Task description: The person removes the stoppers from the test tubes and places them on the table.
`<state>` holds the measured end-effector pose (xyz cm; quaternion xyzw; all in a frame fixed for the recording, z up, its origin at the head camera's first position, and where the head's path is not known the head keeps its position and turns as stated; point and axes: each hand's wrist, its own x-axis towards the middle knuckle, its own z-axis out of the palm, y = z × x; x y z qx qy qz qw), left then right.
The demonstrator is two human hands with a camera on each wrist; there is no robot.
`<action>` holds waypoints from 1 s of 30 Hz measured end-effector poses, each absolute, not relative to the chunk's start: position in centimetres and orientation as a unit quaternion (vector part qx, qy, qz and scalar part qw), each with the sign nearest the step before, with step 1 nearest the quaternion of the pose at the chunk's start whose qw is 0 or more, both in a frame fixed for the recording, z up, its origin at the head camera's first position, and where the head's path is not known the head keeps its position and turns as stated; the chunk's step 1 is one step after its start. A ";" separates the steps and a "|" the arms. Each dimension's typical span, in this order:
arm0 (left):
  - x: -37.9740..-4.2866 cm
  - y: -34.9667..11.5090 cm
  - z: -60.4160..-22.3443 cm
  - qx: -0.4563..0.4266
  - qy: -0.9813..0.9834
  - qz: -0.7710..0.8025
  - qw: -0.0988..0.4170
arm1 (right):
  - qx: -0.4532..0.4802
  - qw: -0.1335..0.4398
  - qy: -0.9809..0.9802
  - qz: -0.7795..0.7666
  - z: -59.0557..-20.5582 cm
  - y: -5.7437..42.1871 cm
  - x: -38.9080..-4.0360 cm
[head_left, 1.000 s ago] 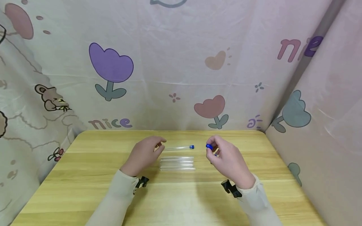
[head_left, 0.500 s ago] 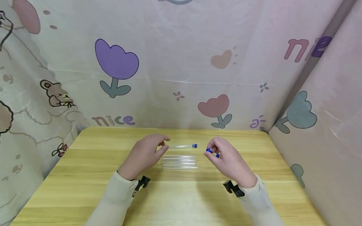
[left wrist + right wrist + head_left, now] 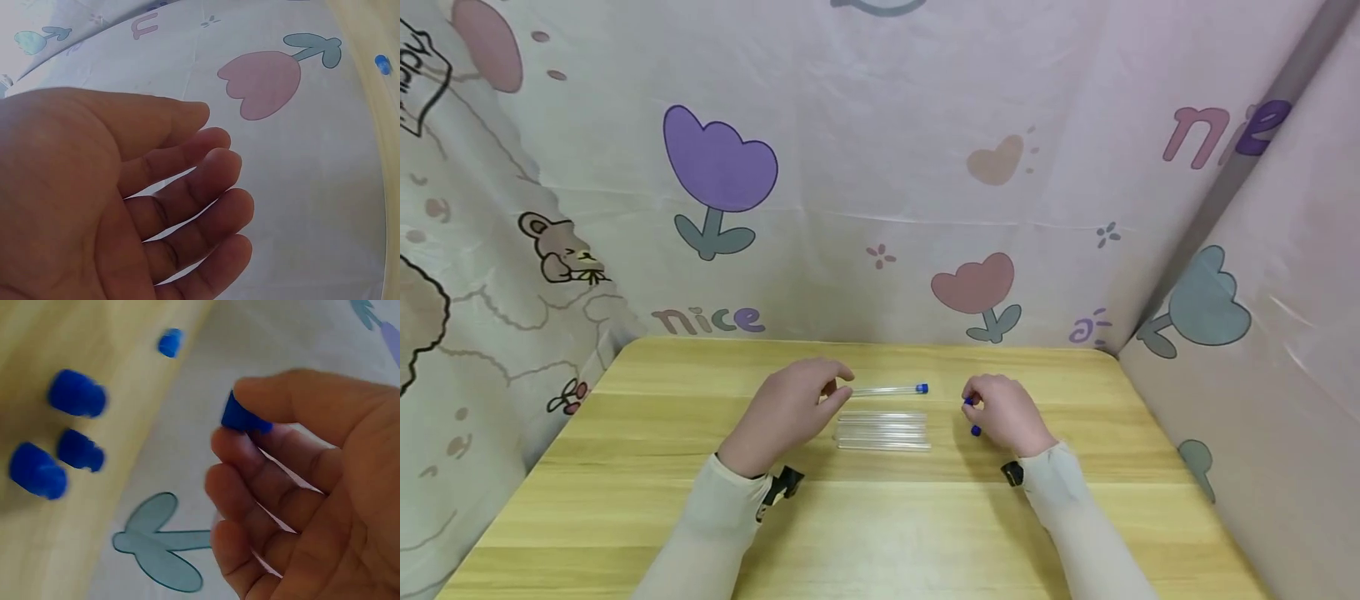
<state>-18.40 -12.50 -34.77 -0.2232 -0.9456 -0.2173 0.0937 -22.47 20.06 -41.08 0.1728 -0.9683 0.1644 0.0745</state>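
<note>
My right hand (image 3: 1003,412) is low over the right part of the table, pinching a small blue cap (image 3: 239,415) between thumb and fingertips. Beside it lie loose blue caps (image 3: 77,394) of the same kind; in the head view one loose cap (image 3: 976,431) shows just below the hand. My left hand (image 3: 790,408) hovers with fingers gently bent and nothing in them, as its palm (image 3: 56,187) shows in the left wrist view. It overlaps the left end of a clear tube (image 3: 883,391) that has a blue cap (image 3: 922,388) on its right end.
Several clear uncapped tubes (image 3: 883,431) lie side by side in a row between the hands. The wooden table (image 3: 880,533) ends at a printed curtain (image 3: 850,167) behind, with more curtain at both sides.
My right hand has turned and come down closer to the table, so its fingers now cover most of the pinched cap in the head view. The left hand holds its place. The head view has shifted slightly.
</note>
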 end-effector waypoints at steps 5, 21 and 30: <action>-18.5 -12.2 -35.0 -0.220 -0.947 -0.217 0.093 | 0.188 0.085 -0.971 0.123 -42.9 20.2 -23.3; -18.9 -12.0 -35.4 -0.224 -0.948 -0.208 0.088 | 0.189 0.009 -0.979 0.083 -44.3 19.9 -23.3; -19.0 -12.0 -35.6 -0.219 -0.948 -0.213 0.084 | 0.185 0.011 -0.977 0.109 -43.7 20.4 -23.1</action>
